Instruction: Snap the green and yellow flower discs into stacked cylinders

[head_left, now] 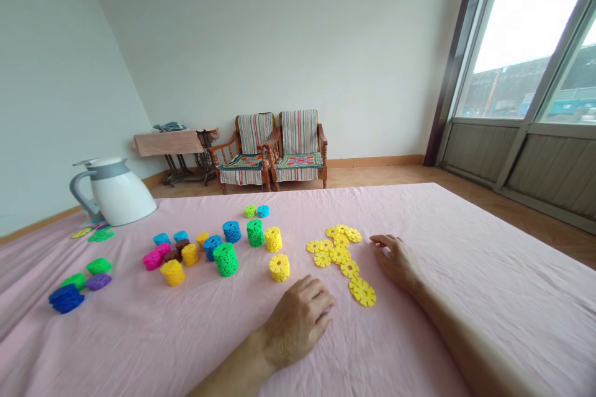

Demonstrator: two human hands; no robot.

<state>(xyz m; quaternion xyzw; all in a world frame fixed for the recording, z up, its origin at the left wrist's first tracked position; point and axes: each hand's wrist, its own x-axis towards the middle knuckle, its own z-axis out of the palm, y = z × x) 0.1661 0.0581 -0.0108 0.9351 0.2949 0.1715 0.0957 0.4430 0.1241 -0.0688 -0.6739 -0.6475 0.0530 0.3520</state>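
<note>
My left hand [298, 319] rests knuckles-up on the pink cloth [465, 273], fingers curled under, just below a short yellow stack of discs [279, 267]. Whether anything is inside its fingers is hidden. My right hand [395, 258] lies flat with fingers stretched out, right of a scatter of loose yellow flower-shaped discs [338, 251], with nothing in it. One larger yellow disc [362, 292] lies between the two hands.
Several stacks of coloured discs stand left of centre: green [226, 259], blue [231, 231], yellow [273, 239], pink [153, 258]. A white jug [116, 191] stands at the far left. Two wooden armchairs [272, 149] and a small table stand by the back wall.
</note>
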